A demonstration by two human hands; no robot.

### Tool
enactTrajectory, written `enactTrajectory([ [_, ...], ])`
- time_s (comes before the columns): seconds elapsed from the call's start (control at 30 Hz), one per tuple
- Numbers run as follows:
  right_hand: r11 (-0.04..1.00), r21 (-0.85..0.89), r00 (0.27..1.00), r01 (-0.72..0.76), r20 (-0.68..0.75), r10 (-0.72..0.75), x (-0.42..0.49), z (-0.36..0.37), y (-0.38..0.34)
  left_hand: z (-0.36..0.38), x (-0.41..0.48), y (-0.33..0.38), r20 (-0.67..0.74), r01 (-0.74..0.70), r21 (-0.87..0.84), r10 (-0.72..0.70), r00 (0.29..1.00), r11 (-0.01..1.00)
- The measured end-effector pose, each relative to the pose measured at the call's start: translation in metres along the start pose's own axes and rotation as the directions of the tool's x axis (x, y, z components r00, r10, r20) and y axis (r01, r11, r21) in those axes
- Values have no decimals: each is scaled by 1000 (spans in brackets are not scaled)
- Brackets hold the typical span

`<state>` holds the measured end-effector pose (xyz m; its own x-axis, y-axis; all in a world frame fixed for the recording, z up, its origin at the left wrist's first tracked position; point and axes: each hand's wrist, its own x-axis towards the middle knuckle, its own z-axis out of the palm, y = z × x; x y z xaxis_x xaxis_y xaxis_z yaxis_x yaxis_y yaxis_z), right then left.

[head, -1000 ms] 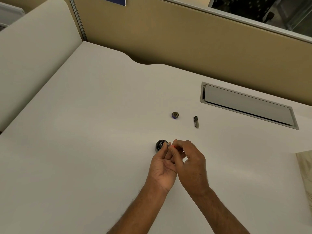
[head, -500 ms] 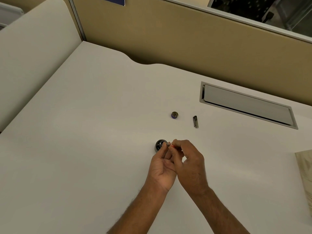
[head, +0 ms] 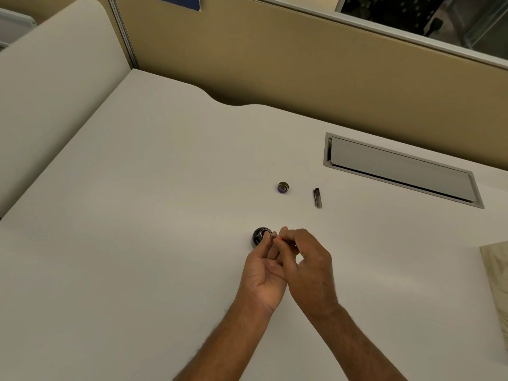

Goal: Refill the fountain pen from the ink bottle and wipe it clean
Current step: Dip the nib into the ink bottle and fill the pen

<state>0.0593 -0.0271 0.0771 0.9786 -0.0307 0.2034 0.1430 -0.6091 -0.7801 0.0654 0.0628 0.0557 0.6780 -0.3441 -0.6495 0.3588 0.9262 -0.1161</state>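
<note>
A small dark ink bottle (head: pixel 257 236) stands open on the white desk. Just right of its mouth, both hands pinch a short pen part (head: pixel 275 237) with a grey end and a red-orange band. My left hand (head: pixel 265 268) grips the grey end with its fingertips. My right hand (head: pixel 308 259) grips the red end; most of the part is hidden by the fingers. The bottle's round cap (head: pixel 283 187) lies farther back. A dark pen cap with a clip (head: pixel 317 198) lies to its right.
A grey cable-tray lid (head: pixel 401 171) is set into the desk (head: pixel 137 215) at the back right. A pale sheet or cloth (head: pixel 496 273) shows at the right edge. Tan partition walls rise behind and to the left.
Almost nothing moves. Both hands stay pinched on the pen part beside the bottle, with only a slight finger shift.
</note>
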Motion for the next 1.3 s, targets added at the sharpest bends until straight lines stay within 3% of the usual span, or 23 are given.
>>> enactTrajectory([
  [1.0, 1000, -12, 999, -7, -33, 6, -1, 3, 4, -2, 2, 0, 10, 1, 26, -1, 1000, 1000],
  [1.3, 998, -28, 998, 58, -34, -59, 0, 1, 2, -1, 2, -1, 7, -7, 51, 7, 1000, 999],
])
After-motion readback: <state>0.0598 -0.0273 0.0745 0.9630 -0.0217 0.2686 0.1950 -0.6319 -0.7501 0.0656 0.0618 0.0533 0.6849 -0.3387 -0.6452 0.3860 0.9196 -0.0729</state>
